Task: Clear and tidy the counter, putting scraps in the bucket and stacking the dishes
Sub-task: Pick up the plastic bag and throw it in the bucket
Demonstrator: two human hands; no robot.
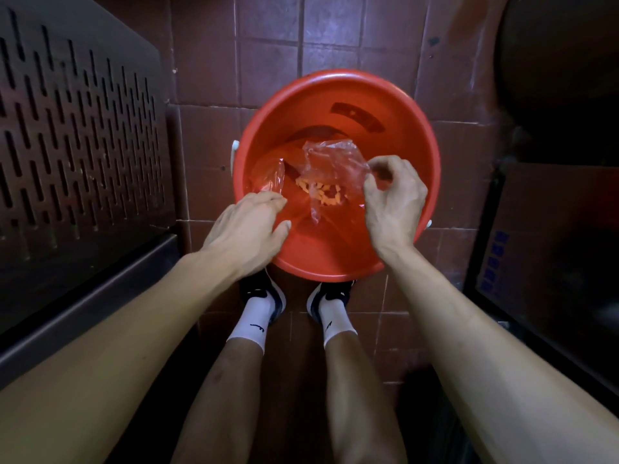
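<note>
A red bucket (336,95) stands on the tiled floor (268,45) by the person's feet. Over its mouth hangs a clear plastic bag (330,162), pinched at its right edge by the right hand (393,199). Orange scraps (321,192) lie directly beneath it, inside the bucket. The left hand (249,226), fingers loose and holding nothing, rests at the bucket's near-left rim, just beside the bag's lower left.

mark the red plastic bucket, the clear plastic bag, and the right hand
red plastic bucket (335,79), head view, far rim.
clear crumpled plastic bag (330,162), head view, upper part of the film.
right hand (393,199), head view, back of the hand, fingers pinching the bag.
</note>
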